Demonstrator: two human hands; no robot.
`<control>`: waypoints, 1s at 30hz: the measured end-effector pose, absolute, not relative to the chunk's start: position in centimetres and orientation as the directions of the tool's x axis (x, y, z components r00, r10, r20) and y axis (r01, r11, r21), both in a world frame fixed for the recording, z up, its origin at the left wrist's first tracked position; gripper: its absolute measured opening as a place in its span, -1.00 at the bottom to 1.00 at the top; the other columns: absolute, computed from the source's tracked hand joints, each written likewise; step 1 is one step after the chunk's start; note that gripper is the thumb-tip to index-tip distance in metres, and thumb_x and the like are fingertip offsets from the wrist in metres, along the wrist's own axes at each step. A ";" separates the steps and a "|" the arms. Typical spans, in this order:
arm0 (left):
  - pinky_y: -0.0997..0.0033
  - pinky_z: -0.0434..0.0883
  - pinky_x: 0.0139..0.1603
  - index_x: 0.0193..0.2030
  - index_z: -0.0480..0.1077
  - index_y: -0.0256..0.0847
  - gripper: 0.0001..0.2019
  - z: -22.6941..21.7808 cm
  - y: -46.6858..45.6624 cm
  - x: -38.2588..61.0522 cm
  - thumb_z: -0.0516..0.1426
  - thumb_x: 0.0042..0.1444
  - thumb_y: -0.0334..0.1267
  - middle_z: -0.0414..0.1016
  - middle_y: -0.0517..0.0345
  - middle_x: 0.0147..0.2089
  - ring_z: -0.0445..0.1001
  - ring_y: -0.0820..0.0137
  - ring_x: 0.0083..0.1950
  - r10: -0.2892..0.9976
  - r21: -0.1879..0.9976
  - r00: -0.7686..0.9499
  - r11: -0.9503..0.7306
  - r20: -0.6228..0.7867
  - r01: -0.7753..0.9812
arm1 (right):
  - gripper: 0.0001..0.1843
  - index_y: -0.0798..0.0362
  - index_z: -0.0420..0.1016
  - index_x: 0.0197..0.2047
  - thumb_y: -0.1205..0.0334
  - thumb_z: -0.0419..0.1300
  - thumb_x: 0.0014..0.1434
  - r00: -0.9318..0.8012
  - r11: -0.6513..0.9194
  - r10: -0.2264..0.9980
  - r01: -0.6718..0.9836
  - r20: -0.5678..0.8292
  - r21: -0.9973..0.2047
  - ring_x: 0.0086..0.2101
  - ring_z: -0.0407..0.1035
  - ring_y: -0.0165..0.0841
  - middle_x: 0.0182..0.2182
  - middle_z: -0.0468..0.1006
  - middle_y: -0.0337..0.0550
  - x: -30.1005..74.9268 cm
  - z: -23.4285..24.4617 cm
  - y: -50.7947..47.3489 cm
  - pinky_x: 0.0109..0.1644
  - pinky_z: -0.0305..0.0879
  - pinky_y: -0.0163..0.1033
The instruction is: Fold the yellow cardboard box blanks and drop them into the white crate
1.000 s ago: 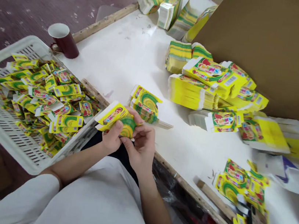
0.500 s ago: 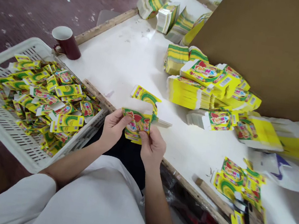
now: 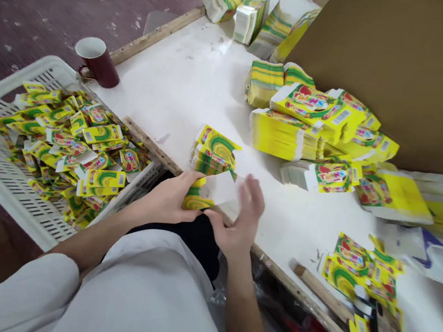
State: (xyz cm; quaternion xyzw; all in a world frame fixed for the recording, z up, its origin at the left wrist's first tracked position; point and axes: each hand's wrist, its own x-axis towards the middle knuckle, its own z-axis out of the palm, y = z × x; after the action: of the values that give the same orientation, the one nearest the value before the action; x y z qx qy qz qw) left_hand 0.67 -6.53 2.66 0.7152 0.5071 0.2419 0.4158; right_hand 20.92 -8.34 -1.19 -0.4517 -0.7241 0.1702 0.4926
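And here it is, the small carton of thin printed cardboard [image 3: 198,198], yellow with green swirls, held just over the near edge of the white worktop [image 3: 167,81]. A plain white flap [image 3: 222,188] juts from its right end, smooth and matte against the bright print. The left hand [image 3: 171,198] has it, fingers wrapped over the left end, thumb along the lower side. The right hand [image 3: 240,221] is spread wide, fingers blurred beside the flap, thumb up by the carton's lower edge; whether it touches, I can't tell.

Just beyond, a neat stack of flat yellow-and-green cardboard blanks [image 3: 216,149], glossy on top. Over to the left, a white slatted plastic basket [image 3: 42,224], heaped with little box-shaped printed cartons [image 3: 80,140] at every angle. Behind it, a glazed maroon mug with a pale inside [image 3: 102,66]. Rough, scuffed wooden strips [image 3: 148,142] edge the worktop, and a broad, flat brown cardboard panel [image 3: 403,76] looms far right.
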 end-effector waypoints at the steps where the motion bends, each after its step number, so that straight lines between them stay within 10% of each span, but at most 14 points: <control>1: 0.08 0.49 0.11 0.30 0.25 -0.17 -0.29 2.1 -6.7 1.1 0.31 -0.03 -0.26 0.50 -0.12 0.14 0.56 0.06 0.09 0.924 0.836 0.380 -0.173 -0.045 0.521 | -0.19 -0.21 0.01 0.53 0.03 0.25 0.32 -0.014 0.457 0.868 0.411 0.496 -0.789 0.44 0.04 -0.02 0.47 0.17 -0.03 20.7 -1.6 -8.4 0.45 0.06 0.31; 6: 0.15 0.52 0.02 0.39 0.07 -0.09 -0.20 0.0 -7.4 2.0 0.25 -0.01 -0.26 0.41 -0.11 0.21 0.53 0.08 0.14 0.840 0.782 0.525 -0.416 0.136 0.464 | -0.43 -0.04 0.21 0.45 -0.01 0.01 0.46 -0.216 0.079 0.973 -0.043 0.087 -0.996 0.26 0.41 -0.12 0.30 0.46 0.09 19.5 -2.9 -8.4 0.23 0.49 0.09; 10: 0.20 0.54 -0.14 0.31 0.13 -0.06 -0.31 -0.8 -7.8 2.1 0.21 0.01 -0.26 0.40 -0.05 0.10 0.55 0.10 0.03 0.789 0.677 0.590 -0.530 0.172 0.511 | -0.32 -0.08 0.26 0.42 -0.25 -0.01 0.40 -0.447 -0.084 0.894 -0.256 0.041 -0.963 0.19 0.49 -0.11 0.28 0.49 0.07 19.0 -3.5 -8.0 0.14 0.56 0.08; 18: 0.22 0.53 -0.22 0.30 -0.05 -0.17 -0.22 -1.6 -6.9 1.7 0.26 0.02 -0.12 0.38 -0.12 0.10 0.57 0.19 -0.14 0.766 0.775 0.596 -0.522 0.243 0.355 | -0.15 -0.10 -0.23 0.58 -0.05 0.11 0.41 -0.360 0.397 0.883 0.229 0.301 -0.889 0.44 0.06 -0.09 0.50 0.06 0.05 19.3 -2.5 -9.5 0.42 0.26 0.12; 24: -0.05 0.46 0.17 0.20 0.10 -0.14 -0.27 -1.3 -7.1 2.1 0.37 -0.05 -0.19 0.33 -0.16 0.17 0.40 -0.03 0.25 0.889 0.717 0.305 -0.456 0.342 0.527 | -0.36 -0.31 0.19 0.46 0.38 0.02 0.41 -0.164 0.395 0.919 0.403 0.359 -0.826 0.29 0.37 -0.25 0.38 0.36 -0.20 20.3 -2.6 -9.3 0.34 0.40 -0.05; 30: 0.35 0.48 -0.18 0.10 0.19 -0.11 -0.40 0.1 -7.5 1.2 0.39 0.01 -0.11 0.49 0.20 -0.16 0.54 0.34 -0.20 0.996 0.985 0.052 0.069 -0.078 0.158 | -0.24 -0.24 -0.10 0.55 0.13 0.14 0.41 -0.072 0.379 0.918 0.454 0.391 -0.806 0.45 0.04 -0.07 0.52 0.03 -0.08 20.2 -3.2 -9.0 0.41 0.28 0.15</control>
State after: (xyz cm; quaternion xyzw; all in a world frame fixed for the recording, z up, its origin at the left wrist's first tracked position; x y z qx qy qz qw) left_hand 1.22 -7.54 0.06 0.5333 0.5409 0.4258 0.4916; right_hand 20.20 -8.97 -3.18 -0.4983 -0.6885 0.2495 0.4642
